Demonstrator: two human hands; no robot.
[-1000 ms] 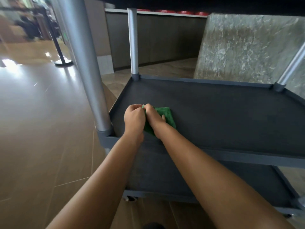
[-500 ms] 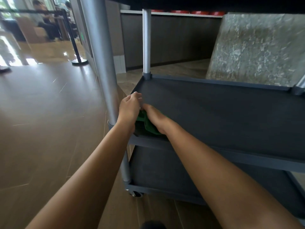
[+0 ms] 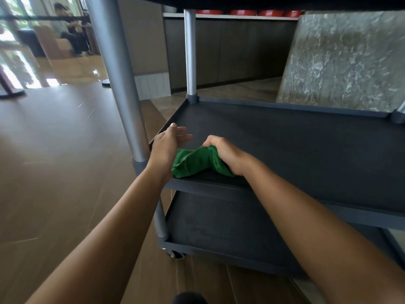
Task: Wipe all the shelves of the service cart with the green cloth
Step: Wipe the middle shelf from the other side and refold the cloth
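A dark grey service cart stands in front of me, its middle shelf (image 3: 285,139) at hand height and its bottom shelf (image 3: 219,227) below. The green cloth (image 3: 192,161) lies bunched at the middle shelf's near left corner. My right hand (image 3: 223,152) grips the cloth's right part and lifts it slightly. My left hand (image 3: 168,143) hovers just left of the cloth with fingers straight, holding nothing. The top shelf shows only as a dark underside along the upper edge.
Silver posts (image 3: 118,80) rise at the cart's corners, the near left one right beside my left hand. A marbled stone block (image 3: 346,60) stands behind the cart. Brown wooden floor (image 3: 54,161) spreads to the left, with stanchion bases and seated people far back.
Both hands were bunched together on the cloth; now my left hand has let go and opened to the left. My right hand keeps the cloth, drawn toward the near left corner.
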